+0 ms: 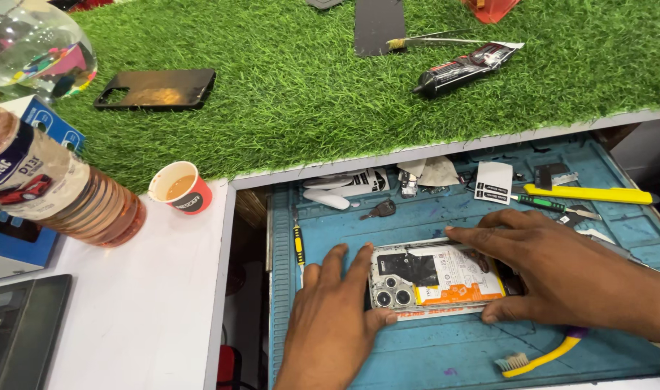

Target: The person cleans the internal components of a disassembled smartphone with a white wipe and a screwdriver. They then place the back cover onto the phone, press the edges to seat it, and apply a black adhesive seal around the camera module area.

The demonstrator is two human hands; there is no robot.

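Observation:
An opened phone (435,278) lies back-up on a blue work mat (431,354), its camera cluster at the left and an orange-and-white battery label showing. My left hand (333,318) rests on the phone's left end, fingers over its top-left corner and thumb at its lower edge. My right hand (561,271) covers the phone's right end, with a finger stretched along its top edge and the thumb at the bottom edge. Both hands press on the phone.
On the mat: a yellow toothbrush (539,356), a yellow-handled tool (590,193), a small screwdriver (298,245), white stickers (493,182). On the green turf (308,94): a dark phone case (157,89), a black glue tube (463,68). At left stand a paper cup (180,188) and a bottle (55,188).

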